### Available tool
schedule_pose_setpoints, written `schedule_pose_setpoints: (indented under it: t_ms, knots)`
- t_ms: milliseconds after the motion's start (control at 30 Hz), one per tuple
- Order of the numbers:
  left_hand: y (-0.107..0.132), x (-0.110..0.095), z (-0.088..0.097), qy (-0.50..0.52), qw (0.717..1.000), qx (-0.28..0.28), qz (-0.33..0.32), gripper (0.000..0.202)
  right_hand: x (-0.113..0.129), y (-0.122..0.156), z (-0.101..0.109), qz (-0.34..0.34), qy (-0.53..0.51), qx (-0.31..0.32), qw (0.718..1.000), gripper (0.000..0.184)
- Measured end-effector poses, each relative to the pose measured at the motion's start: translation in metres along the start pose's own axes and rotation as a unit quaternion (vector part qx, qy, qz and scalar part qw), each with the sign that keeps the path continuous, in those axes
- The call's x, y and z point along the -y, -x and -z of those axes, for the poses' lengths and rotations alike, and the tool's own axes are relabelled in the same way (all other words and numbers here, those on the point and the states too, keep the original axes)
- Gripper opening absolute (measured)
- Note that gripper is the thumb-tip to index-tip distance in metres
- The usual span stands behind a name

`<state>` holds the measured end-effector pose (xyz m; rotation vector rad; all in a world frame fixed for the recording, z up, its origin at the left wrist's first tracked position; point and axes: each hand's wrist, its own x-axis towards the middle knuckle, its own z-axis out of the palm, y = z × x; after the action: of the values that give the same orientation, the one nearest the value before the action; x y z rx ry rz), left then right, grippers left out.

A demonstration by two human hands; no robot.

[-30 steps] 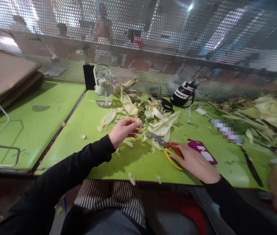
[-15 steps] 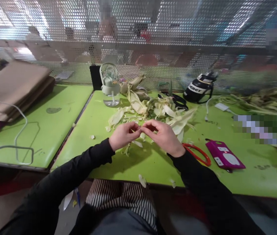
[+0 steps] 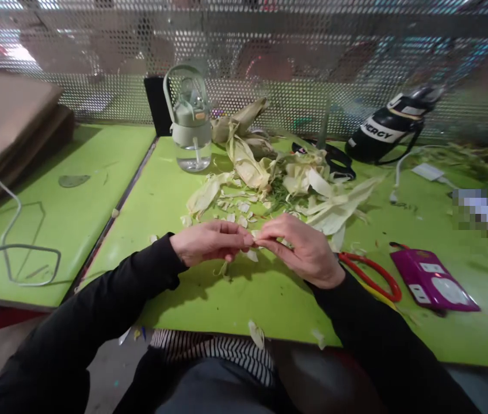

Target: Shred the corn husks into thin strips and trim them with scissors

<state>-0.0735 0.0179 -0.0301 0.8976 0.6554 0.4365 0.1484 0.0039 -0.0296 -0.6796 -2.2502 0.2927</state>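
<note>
From the head camera, both hands are meeting over the lime-green table (image 3: 244, 305), straight out in front of the clear bottle (image 3: 190, 123) and well nearer the person than it. The left hand (image 3: 207, 241) and right hand (image 3: 307, 253) are pinching fingertip to fingertip, both closing on a tiny pale husk scrap (image 3: 252, 236), thin and papery, mostly hidden by the fingers. The bottle itself is standing upright, see-through plastic with a sage-green collar, a looped handle and a straw inside. Just to the right of the bottle, a husk pile (image 3: 270, 172) is sprawling: long, ribbed, cream-yellow leaves, curling at the ends, with small chips scattered towards the hands. Farther right of the bottle and nearer the person, the red-handled scissors (image 3: 373, 276) are lying flat, their smooth loop showing beside the right wrist, and beyond them a glossy magenta case (image 3: 434, 282), flat and rectangular. Far right of the bottle, a black pouch (image 3: 388, 129) with white lettering is leaning at the perforated metal screen (image 3: 313, 57). Left of the bottle, a flat brown cardboard stack (image 3: 6, 126) is resting.
</note>
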Motion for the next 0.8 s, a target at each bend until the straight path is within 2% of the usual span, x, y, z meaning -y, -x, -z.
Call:
schedule_pose_setpoints:
  t_ms: [200, 267, 367, 533, 700, 800]
  knots:
    - [0.001, 0.004, -0.007, -0.1, 0.988, -0.077, -0.086, 0.028, 0.002, -0.001, -0.003, -0.076, -0.029, -0.01, 0.997, 0.015]
    - [0.001, 0.005, -0.009, -0.13, 0.982, -0.098, -0.098, 0.025, 0.003, 0.0, -0.004, -0.083, -0.026, -0.011, 0.996, 0.011]
    - [0.001, 0.005, -0.011, -0.142, 0.979, -0.101, -0.101, 0.016, 0.004, 0.0, -0.004, -0.098, -0.024, -0.022, 0.995, 0.007]
    - [0.002, 0.002, -0.012, -0.068, 0.99, -0.082, -0.087, 0.002, 0.005, 0.0, -0.006, -0.142, -0.014, -0.04, 0.989, 0.007]
    - [0.002, 0.001, -0.011, 0.045, 0.995, -0.084, -0.025, 0.008, 0.006, 0.001, -0.007, -0.096, 0.005, -0.055, 0.994, 0.002]
    - [0.003, 0.002, -0.01, 0.073, 0.994, -0.077, -0.036, 0.008, 0.005, 0.003, -0.007, -0.07, 0.008, -0.069, 0.995, 0.002]
